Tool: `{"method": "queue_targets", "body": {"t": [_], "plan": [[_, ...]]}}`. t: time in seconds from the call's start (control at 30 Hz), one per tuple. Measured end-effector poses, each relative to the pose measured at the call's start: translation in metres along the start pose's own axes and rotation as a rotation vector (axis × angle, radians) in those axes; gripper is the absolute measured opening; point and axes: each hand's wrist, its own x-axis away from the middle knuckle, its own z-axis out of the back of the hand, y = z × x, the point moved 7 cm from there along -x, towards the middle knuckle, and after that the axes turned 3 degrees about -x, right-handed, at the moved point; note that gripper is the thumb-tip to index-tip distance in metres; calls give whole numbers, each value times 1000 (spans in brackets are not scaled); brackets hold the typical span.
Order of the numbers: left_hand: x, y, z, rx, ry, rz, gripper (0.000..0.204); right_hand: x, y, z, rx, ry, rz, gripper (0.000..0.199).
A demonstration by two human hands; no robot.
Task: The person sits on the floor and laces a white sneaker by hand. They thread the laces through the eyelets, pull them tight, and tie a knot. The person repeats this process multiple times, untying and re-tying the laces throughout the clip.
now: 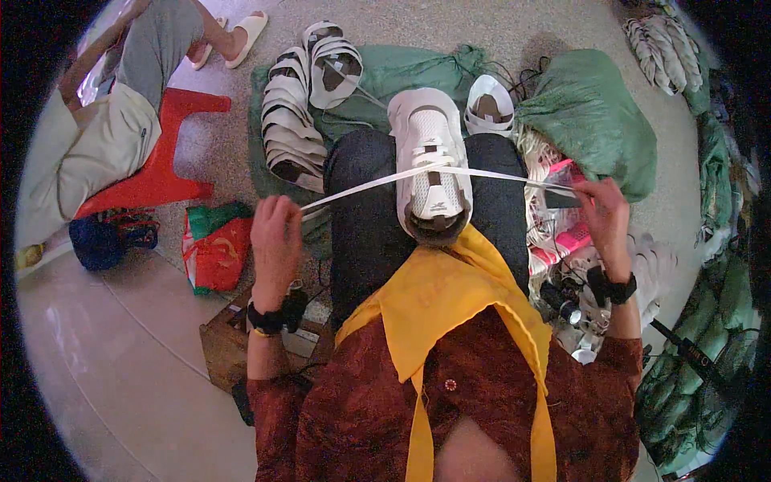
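Observation:
A white sneaker (431, 128) rests between my thighs, its toe pointing away and its ankle opening toward me. A flat white shoelace (365, 188) runs out both ways from its lowest eyelets and is drawn taut. To the left, my left hand (275, 237) is closed on one end of it. Over on the right, my right hand (604, 210) pinches the other end. Both hands are well apart from the sneaker, level with my knees. A yellow apron (434, 309) lies over my lap, touching the sneaker's heel end.
Ahead lies a green sack (401, 68) under a row of nested white shoe uppers (289, 120). A single white upper (488, 104) stands right of the sneaker. A bulging green sack (598, 120) and bundled white laces (540, 161) are farther right. Another person sits on a red stool (169, 153).

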Motion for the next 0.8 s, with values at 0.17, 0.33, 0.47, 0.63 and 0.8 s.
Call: {"method": "queue_targets", "body": {"t": [0.17, 0.33, 0.47, 0.63, 0.8], "plan": [[25, -70, 14, 36, 98, 143, 7, 24, 60, 20, 62, 57, -98, 15], [58, -160, 34, -50, 111, 317, 10, 54, 146, 31, 105, 84, -264, 15], [105, -253, 47, -61, 187, 407, 13, 69, 195, 35, -4, 112, -337, 15], [110, -281, 60, 39, 137, 513, 18, 75, 205, 46, 69, 116, -415, 15], [104, -287, 54, 35, 136, 450, 15, 80, 233, 41, 86, 74, -517, 14]]}}
